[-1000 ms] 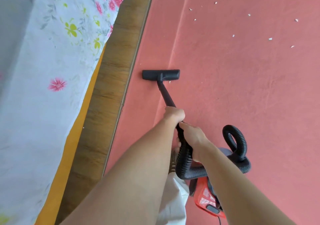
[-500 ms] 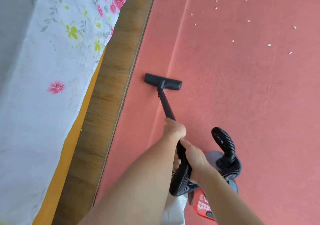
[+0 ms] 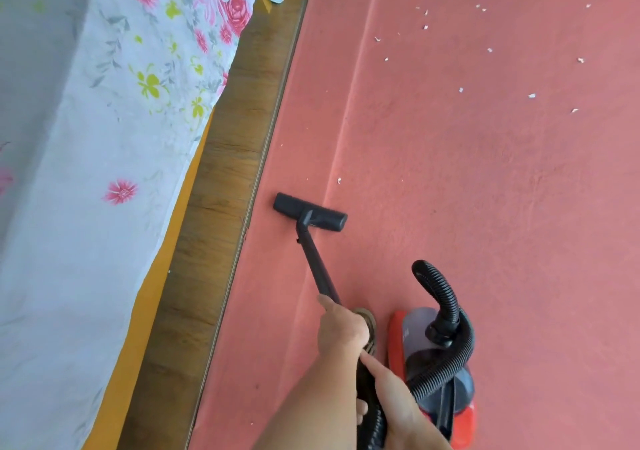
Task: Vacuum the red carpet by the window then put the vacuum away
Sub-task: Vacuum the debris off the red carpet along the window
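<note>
The red carpet (image 3: 485, 190) fills the right of the view. A black floor nozzle (image 3: 310, 212) lies flat on it near its left edge, joined to a black wand (image 3: 317, 266). My left hand (image 3: 341, 328) grips the wand's upper end. Just behind it my right hand (image 3: 388, 384) holds the ribbed black hose (image 3: 450, 363) at the handle. The hose loops over to the red and grey vacuum body (image 3: 433, 370) standing on the carpet at my right. Several white scraps (image 3: 460, 90) lie scattered on the carpet further off.
A strip of wood-grain floor (image 3: 221, 207) runs along the carpet's left edge. Beside it a white flowered cloth (image 3: 104, 138) hangs over something orange (image 3: 166, 259). One white scrap (image 3: 339, 180) lies just beyond the nozzle. A foot shows beside my left hand.
The nozzle has come back toward me along the carpet's left edge and turned slightly. Both hands stay on the wand and hose. The vacuum body shows more fully now.
</note>
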